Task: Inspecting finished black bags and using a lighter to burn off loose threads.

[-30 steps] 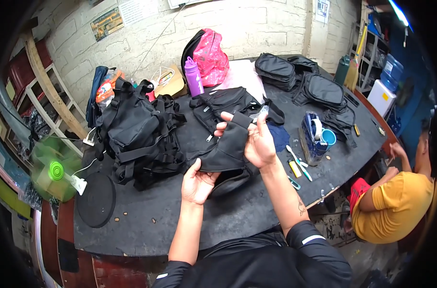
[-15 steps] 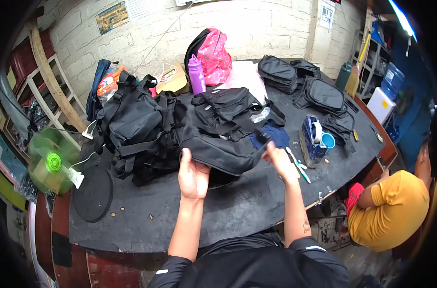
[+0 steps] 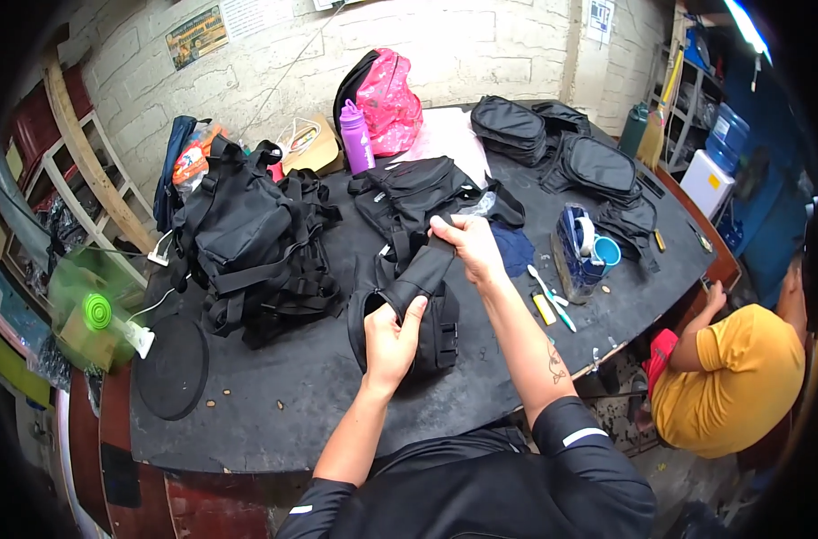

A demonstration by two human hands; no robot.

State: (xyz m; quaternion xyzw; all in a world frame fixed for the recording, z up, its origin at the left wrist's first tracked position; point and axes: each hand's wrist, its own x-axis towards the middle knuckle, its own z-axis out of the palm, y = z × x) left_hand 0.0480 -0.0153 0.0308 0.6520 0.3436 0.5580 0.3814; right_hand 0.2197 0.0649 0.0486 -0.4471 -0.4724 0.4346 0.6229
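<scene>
Over the middle of the table I hold a small black fabric bag [image 3: 440, 328] with a buckle on its right side. My left hand [image 3: 393, 343] grips the bag near the base of its wide black flap or strap [image 3: 424, 272], thumb on top. The upper end of that piece is pinched in my right hand [image 3: 472, 244], which stretches it up and away. What lies under my left fingers is hidden. Just beyond my hands rests another black bag [image 3: 409, 193], with a dark blue cloth [image 3: 514, 247] to its right.
A pile of black bags [image 3: 252, 234] stands left, near a spinning green fan [image 3: 97, 311]. Farther back are a purple bottle [image 3: 356, 136] and pink backpack [image 3: 391, 101]. Toothbrushes [image 3: 557, 301], a blue cup [image 3: 606, 251] and more black bags [image 3: 598, 166] lie right. A person in yellow [image 3: 728, 382] sits beside the table.
The bag has been turned and drawn nearer to me. My right hand has moved left and up onto the strap or flap, and my left hand has moved right and closed on the bag.
</scene>
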